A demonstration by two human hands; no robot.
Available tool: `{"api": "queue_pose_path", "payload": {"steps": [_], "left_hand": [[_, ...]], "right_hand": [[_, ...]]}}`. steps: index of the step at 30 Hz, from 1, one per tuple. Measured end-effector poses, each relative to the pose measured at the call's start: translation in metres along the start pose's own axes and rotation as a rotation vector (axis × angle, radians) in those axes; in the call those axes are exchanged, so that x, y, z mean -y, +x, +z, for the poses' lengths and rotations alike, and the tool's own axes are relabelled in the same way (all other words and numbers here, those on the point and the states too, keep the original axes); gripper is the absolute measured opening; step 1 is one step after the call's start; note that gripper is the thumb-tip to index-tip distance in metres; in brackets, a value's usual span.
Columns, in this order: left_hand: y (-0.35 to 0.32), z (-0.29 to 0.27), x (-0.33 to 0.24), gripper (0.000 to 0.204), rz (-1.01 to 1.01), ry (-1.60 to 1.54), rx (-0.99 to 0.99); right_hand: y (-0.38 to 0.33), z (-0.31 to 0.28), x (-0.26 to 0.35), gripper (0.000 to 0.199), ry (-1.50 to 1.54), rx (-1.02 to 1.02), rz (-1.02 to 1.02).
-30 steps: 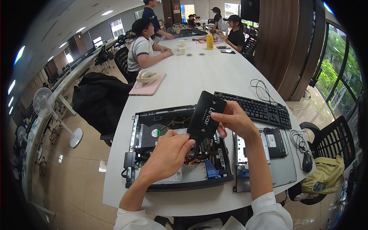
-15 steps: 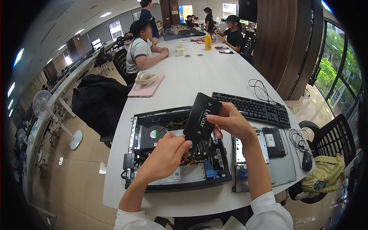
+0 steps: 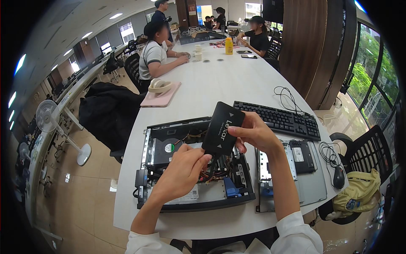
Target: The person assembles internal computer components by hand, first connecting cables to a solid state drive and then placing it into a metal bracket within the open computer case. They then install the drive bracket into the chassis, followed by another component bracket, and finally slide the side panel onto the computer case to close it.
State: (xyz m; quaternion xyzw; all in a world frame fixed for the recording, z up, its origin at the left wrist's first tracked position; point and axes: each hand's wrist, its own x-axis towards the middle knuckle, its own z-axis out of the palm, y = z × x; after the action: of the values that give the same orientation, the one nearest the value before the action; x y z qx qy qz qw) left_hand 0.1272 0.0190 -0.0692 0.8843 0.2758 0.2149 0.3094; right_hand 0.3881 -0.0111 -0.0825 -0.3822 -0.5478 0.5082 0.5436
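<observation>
My right hand grips a flat black solid-state drive by its right edge, thumb on the printed face. The drive is tilted above an open desktop computer case. At the drive's lower left corner, my left hand is closed in a pinch. A black cable hangs from the drive's lower end beside those fingertips, which seem to hold its plug; the join itself is hidden. Inside the case are a round fan, coloured wires and a blue latch.
Right of the case lies a removed metal panel with a drive bay on it. A keyboard and mouse lie nearby. Headphones rest on a pink tablet case. Several people sit or stand farther along the table.
My hands and the drive stay almost in place. In the background, a standing person has shifted left, and the seated person at left has moved their hands slightly.
</observation>
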Motion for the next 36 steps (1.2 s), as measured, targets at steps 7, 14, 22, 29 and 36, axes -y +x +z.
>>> {"api": "queue_pose_path", "payload": {"steps": [7,14,22,29,36], "left_hand": [[0.001,0.002,-0.007,0.035,0.001,-0.034,-0.047],[0.003,-0.006,-0.005,0.032,-0.013,-0.044,-0.024],[0.002,-0.004,-0.005,0.035,-0.003,-0.004,0.026],[-0.003,-0.005,-0.003,0.031,-0.016,-0.001,0.060],[0.001,0.010,-0.001,0.035,0.051,0.099,-0.046]], "right_hand": [[-0.001,-0.004,0.000,0.025,0.029,0.037,-0.010],[0.001,0.000,-0.004,0.027,0.040,0.063,0.019],[0.001,-0.011,-0.002,0.034,0.158,-0.032,-0.082],[0.003,-0.010,-0.001,0.027,0.121,-0.105,-0.026],[-0.003,-0.017,0.007,0.034,0.054,-0.091,-0.032]]}}
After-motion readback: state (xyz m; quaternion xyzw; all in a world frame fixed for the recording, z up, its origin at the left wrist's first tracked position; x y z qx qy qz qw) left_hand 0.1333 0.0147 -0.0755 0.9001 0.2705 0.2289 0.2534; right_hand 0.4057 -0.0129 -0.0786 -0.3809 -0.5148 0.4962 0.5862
